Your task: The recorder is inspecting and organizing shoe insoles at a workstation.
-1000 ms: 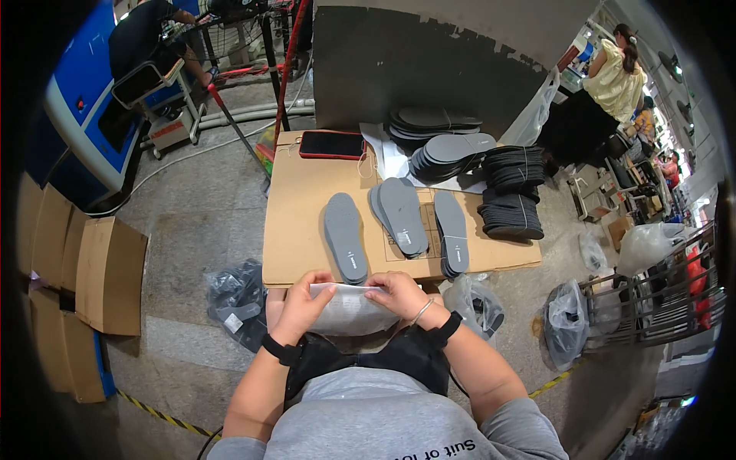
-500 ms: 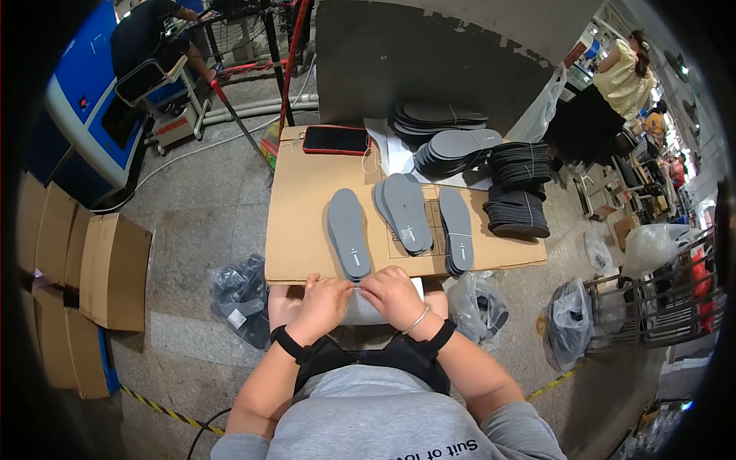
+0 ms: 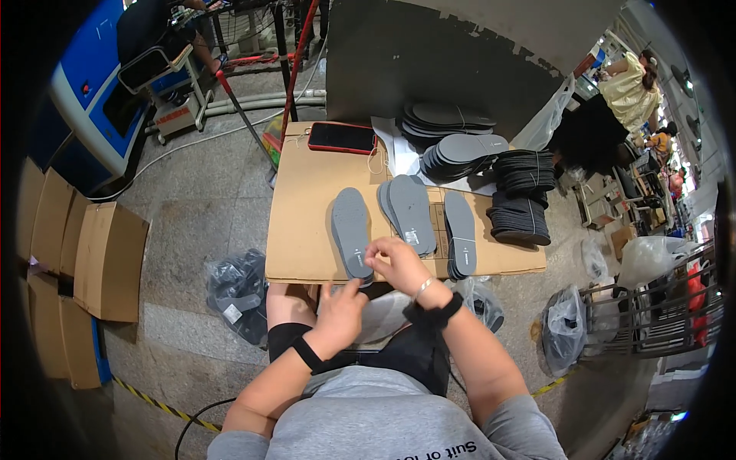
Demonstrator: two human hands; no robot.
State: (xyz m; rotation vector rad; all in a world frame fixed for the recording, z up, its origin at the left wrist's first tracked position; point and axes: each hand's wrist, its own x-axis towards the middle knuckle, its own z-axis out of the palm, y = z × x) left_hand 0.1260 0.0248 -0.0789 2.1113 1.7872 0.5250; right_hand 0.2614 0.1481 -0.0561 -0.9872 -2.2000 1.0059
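Note:
A grey insole stack [image 3: 351,230] lies lengthwise on the cardboard-covered table, its heel end at the front edge. My right hand [image 3: 400,264] is over the right side of that heel, thumb and fingertips pinched together; what they hold, if anything, is too small to make out. Just below the heel end, my left hand [image 3: 340,310] has its thumb and a finger apart, with nothing visible between them. To the right, more grey insoles [image 3: 410,211] lie fanned beside a narrow insole bundle [image 3: 461,230] with a thin band around it.
Behind are banded dark insole bundles [image 3: 521,218], a grey-topped insole pile [image 3: 464,149] and a phone in a red case [image 3: 342,138]. Plastic bags [image 3: 244,295] flank the table on the floor. Cardboard boxes [image 3: 107,253] stand left. A grey panel [image 3: 445,61] rises behind the table.
My hands, close together at the heel end before, have separated. The right rose up over the insole's side; the left dropped slightly lower, toward my lap.

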